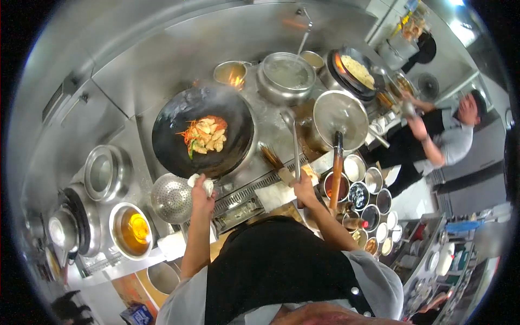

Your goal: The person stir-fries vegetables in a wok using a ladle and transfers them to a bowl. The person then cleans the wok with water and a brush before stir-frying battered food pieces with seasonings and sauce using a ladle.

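My left hand (pixel 202 196) is closed on a white cloth (pixel 198 183) at the near edge of a large black wok (pixel 173 135). Sliced pale meat with orange strips and a bit of green (pixel 206 134) lies in the wok, and faint steam rises at its back. My right hand (pixel 304 187) is closed round the handle of a metal ladle (pixel 294 135), whose bowl points away from me, right of the wok. Beside the ladle lies a bamboo brush (pixel 271 156). A perforated strainer (pixel 171 199) rests left of my left hand.
A lidded pot (pixel 286 76) and a large strainer (pixel 340 120) stand on the range. Sauce containers (pixel 355 168) crowd the right side. A bowl of orange liquid (pixel 131 231) stands at left. Another person (pixel 455 130) works at the right near a flaming wok (pixel 355 73).
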A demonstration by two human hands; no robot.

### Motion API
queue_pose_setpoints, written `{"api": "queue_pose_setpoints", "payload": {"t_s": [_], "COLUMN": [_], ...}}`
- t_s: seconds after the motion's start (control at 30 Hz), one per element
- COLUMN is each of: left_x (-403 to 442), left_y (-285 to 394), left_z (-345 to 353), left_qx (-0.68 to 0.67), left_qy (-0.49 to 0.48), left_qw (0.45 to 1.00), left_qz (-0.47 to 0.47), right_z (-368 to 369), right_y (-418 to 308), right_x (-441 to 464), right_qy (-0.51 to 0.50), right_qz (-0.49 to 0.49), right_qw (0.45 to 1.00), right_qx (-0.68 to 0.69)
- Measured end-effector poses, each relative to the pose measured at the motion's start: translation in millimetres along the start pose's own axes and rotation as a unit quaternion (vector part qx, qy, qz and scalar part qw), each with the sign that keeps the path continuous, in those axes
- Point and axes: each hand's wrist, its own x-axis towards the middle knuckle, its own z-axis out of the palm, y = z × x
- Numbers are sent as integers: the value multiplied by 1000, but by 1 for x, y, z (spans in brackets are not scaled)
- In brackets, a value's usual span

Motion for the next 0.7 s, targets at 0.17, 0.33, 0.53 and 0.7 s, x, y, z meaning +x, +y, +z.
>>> {"api": "queue_pose_setpoints", "payload": {"t_s": [0.17, 0.33, 0.53, 0.7], "left_x": [-50, -69, -60, -58], "left_y": [-9, -86, -219, -298], "left_z": [12, 19, 124, 256], "left_qx": [-30, -8, 220, 460], "left_qy": [57, -65, -231, -245], "left_qw": [997, 998, 944, 852], "left_qz": [35, -16, -83, 57], "right_z": [-73, -189, -297, -334], "right_y": [-50, -37, 48, 124], "right_x": [-69, -119, -190, -204], "right_qy": [12, 82, 153, 65], "right_qz": [71, -55, 98, 125], "right_qw": [977, 972, 983, 989], "right_qx": [201, 211, -17, -51]}}
